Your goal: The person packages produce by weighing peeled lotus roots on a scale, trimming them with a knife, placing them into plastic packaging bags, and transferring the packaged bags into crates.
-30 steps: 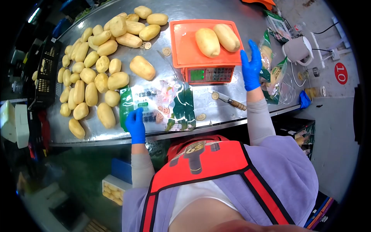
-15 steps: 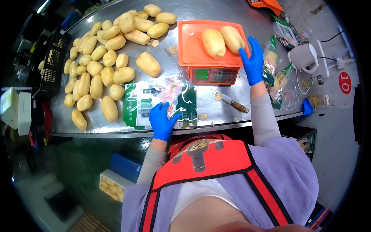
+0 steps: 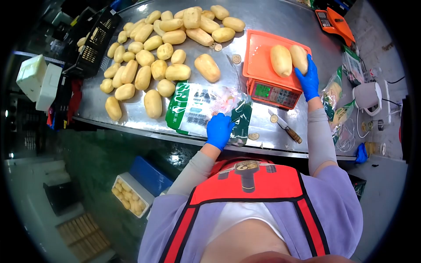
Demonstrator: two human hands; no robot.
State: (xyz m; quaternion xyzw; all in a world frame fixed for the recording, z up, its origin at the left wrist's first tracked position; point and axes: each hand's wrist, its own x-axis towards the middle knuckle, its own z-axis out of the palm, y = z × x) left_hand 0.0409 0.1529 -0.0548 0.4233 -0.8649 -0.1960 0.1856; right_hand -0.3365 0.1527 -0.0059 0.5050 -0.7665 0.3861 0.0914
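Note:
My right hand (image 3: 308,81), in a blue glove, holds the right-hand lotus root (image 3: 299,59) with thumb and fingers around its side. Another lotus root (image 3: 280,60) lies beside it on the orange tray of the scale (image 3: 256,57), whose green display is lit. Lower on the table, my left hand (image 3: 220,130), also gloved in blue, has its fingers curled onto a green and white printed plastic bag (image 3: 197,109). The bag lies flat. Just above it is a single lotus root (image 3: 207,68).
A heap of lotus roots (image 3: 173,37) covers the table's left part. A wooden-handled knife (image 3: 291,133) lies near the front edge, among lotus slices (image 3: 253,136). Filled bags (image 3: 342,114) and a white appliance (image 3: 367,96) stand right. A black crate (image 3: 94,44) is left.
The view has swung, shifting the table rightward in the picture. My right hand has closed in on the right-hand lotus root. My left hand's fingers, spread before, are now drawn together on the bag.

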